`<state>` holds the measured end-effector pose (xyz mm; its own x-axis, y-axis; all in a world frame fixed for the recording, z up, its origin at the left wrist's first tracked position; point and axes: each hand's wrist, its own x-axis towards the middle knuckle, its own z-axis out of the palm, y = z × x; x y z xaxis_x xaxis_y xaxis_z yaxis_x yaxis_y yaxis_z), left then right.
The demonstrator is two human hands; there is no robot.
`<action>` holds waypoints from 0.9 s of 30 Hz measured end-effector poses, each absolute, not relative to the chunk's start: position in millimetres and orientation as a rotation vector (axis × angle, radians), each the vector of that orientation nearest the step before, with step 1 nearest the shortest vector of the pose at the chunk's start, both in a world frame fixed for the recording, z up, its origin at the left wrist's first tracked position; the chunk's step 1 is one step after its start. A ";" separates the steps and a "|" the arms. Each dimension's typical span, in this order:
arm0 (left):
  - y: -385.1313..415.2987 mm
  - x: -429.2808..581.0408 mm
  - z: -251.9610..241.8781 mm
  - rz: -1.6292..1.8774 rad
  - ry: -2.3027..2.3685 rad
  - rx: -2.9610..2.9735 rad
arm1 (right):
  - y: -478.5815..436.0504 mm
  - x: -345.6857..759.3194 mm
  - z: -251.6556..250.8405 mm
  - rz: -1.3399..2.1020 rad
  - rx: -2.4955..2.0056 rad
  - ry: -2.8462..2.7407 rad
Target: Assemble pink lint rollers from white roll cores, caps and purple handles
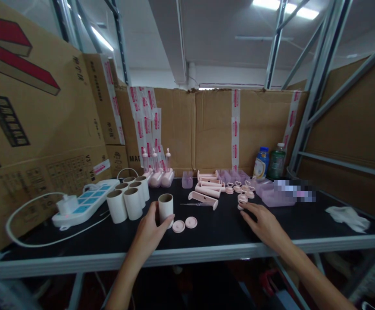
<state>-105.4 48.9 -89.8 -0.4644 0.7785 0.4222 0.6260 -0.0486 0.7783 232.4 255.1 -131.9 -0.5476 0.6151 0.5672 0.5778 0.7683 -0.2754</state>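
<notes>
My left hand (151, 226) is wrapped round a white cardboard tube (166, 209) that stands upright on the black tabletop. Just right of that tube lie two round pink caps (185, 224). My right hand (260, 219) reaches to a pink heart-topped cap (242, 199), its fingertips closed at the cap's near edge. Several more heart-topped caps (237, 187) lie behind it. Between the hands, a pile of pink half-shell plastic parts (208, 187) rests on the table, with a thin clear rod (195, 204) beside the nearest one.
Several white tubes (124, 204) stand at left beside a power strip (87, 202) with a looping cable. Pink assemblies with clear stems (161, 176) stand at the back. Lilac trays (276, 193), two bottles (261, 162) and a white cloth (349, 218) are at right. Cardboard walls enclose the table.
</notes>
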 end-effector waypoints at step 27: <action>52.0 -108.3 -93.7 1.511 2.102 1.553 | 185.1 234.7 -107.0 0.541 -0.845 -2.240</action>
<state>-108.3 52.0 -93.7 -0.4652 0.7750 0.4277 0.6523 -0.0265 0.7575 234.7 185.1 -107.0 -0.5628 0.6971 0.4442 0.4176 0.7036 -0.5750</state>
